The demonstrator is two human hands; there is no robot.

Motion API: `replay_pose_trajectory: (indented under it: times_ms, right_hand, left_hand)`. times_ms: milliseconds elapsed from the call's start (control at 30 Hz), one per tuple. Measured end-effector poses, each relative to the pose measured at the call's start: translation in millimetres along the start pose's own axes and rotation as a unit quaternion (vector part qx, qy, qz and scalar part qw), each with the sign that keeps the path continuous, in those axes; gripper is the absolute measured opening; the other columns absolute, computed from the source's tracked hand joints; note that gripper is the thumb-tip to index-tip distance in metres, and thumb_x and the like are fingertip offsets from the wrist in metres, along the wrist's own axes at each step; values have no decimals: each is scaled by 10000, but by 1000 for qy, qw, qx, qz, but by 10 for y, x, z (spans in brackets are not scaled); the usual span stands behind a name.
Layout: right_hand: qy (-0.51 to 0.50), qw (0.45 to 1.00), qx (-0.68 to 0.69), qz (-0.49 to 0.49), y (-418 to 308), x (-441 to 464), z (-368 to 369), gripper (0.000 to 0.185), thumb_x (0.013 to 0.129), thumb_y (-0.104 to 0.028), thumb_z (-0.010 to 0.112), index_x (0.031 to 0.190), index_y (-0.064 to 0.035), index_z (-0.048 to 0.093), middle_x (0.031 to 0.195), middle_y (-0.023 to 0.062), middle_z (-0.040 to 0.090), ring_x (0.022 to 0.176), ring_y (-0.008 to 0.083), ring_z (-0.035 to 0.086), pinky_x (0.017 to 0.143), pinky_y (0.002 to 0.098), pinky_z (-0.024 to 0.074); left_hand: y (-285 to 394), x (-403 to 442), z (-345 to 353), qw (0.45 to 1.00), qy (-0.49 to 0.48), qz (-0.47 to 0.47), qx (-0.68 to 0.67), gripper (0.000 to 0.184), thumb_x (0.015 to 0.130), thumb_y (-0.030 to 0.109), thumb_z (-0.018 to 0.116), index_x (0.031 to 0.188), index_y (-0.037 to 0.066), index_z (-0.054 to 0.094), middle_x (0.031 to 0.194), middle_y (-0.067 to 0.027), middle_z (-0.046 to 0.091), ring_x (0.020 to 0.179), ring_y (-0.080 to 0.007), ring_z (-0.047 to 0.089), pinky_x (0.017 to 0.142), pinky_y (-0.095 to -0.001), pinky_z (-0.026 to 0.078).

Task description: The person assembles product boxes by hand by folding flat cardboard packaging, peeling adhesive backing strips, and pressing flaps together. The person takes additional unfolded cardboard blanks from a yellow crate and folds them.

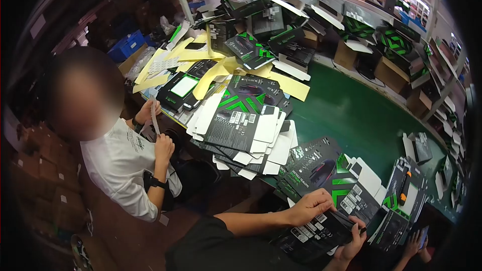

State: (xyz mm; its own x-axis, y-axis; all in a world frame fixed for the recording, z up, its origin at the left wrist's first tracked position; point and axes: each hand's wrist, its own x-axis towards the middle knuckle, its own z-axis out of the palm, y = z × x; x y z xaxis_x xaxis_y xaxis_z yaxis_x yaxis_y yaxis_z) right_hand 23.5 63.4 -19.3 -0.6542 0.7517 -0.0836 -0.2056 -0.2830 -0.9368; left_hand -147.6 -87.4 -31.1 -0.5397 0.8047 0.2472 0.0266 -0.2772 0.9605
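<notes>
A flat black printed carton (314, 233) is tilted in front of me, its lower part near my dark sleeve. My left hand (310, 208) is closed, with its fingers pinching the carton's upper edge. At the carton's right end, my right hand (353, 240) grips the edge with curled fingers. Just beyond my hands lie more flat gaming mouse cartons (314, 168), black and green with white flaps. A larger pile of flattened cartons (233, 128) lies further up and left on the table.
A person in a white shirt (120, 165) sits at left holding a paper strip. Another person's hands (415, 243) show at lower right. An orange-and-black cutter (404, 188) rests on cartons. Folded boxes (251, 35) crowd the back of the green table (346, 105).
</notes>
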Motion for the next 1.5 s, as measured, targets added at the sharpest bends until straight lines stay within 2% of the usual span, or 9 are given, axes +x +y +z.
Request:
replay_pose_trajectory:
  times_ms: [267, 367, 633, 667, 733, 933, 1067, 1300, 1500]
  right_hand:
    - [6, 992, -82, -94, -68, -136, -22, 256, 1002, -161, 564, 962, 48, 705, 1065, 159, 693, 1050, 242, 617, 1002, 351, 414]
    - [-3, 987, -107, -116, -102, -171, -85, 253, 996, -149, 564, 966, 49, 720, 1066, 159, 692, 1049, 238, 616, 984, 338, 412]
    - [-40, 986, -113, -113, -224, -125, -257, 317, 938, -221, 603, 960, 66, 737, 1058, 188, 690, 1070, 268, 611, 1016, 374, 405]
    - [-47, 987, -115, -105, -238, -135, -268, 324, 935, -228, 602, 963, 65, 739, 1066, 192, 686, 1074, 271, 608, 1020, 375, 402]
    - [-69, 987, -123, -81, -317, -188, -265, 341, 952, -229, 577, 1000, 62, 749, 1096, 186, 674, 1086, 274, 601, 1030, 380, 398]
    - [-122, 982, -116, -82, -260, -323, -362, 330, 1025, -187, 516, 1146, 7, 754, 1191, 87, 585, 949, 132, 543, 873, 283, 425]
    - [-129, 964, -166, -165, -236, -398, -390, 254, 983, -118, 619, 1176, -24, 753, 1171, 93, 570, 854, 112, 523, 737, 249, 427]
    - [-102, 957, -208, -173, -183, -419, -414, 234, 909, -74, 730, 1135, -18, 751, 1189, 108, 568, 945, 162, 599, 839, 299, 496]
    - [-66, 948, -200, -237, -149, -357, -344, 220, 863, -68, 766, 1065, 16, 746, 1153, 154, 667, 979, 215, 663, 845, 303, 522]
  left_hand:
    - [220, 2, 75, 997, -36, -14, 61, 239, 998, 160, 614, 1199, 42, 669, 1167, -98, 603, 1125, -218, 558, 992, -348, 433]
    - [141, 41, 92, 992, -67, 45, 101, 250, 986, 144, 627, 1209, 40, 670, 1161, -101, 576, 1074, -199, 569, 934, -321, 467]
    - [286, 101, 217, 997, -63, -21, 50, 195, 982, 145, 620, 1050, 20, 754, 1165, -111, 638, 1093, -200, 584, 975, -340, 434]
    - [368, 79, 224, 994, -53, -77, 53, 198, 977, 152, 624, 1032, 11, 751, 1160, -119, 648, 1084, -199, 593, 970, -337, 439]
    - [350, 33, 214, 996, -45, -37, 61, 167, 974, 135, 647, 1047, 33, 756, 1152, -117, 632, 1077, -198, 605, 956, -320, 456]
    - [273, -64, 193, 998, -29, -47, 28, 147, 964, 113, 641, 986, 9, 742, 1146, -142, 652, 1099, -221, 605, 981, -348, 441]
    - [302, -45, 177, 997, -59, -29, 30, 135, 950, 115, 661, 984, 7, 736, 1126, -138, 658, 1114, -233, 605, 990, -353, 439]
    - [229, -22, 246, 998, -38, -45, 21, 100, 890, 73, 731, 962, 4, 721, 1107, -136, 668, 1106, -247, 621, 1003, -372, 447]
    - [307, -2, 222, 999, -30, -23, 36, 97, 850, 39, 765, 920, 7, 708, 1026, -127, 694, 1061, -259, 648, 988, -390, 474]
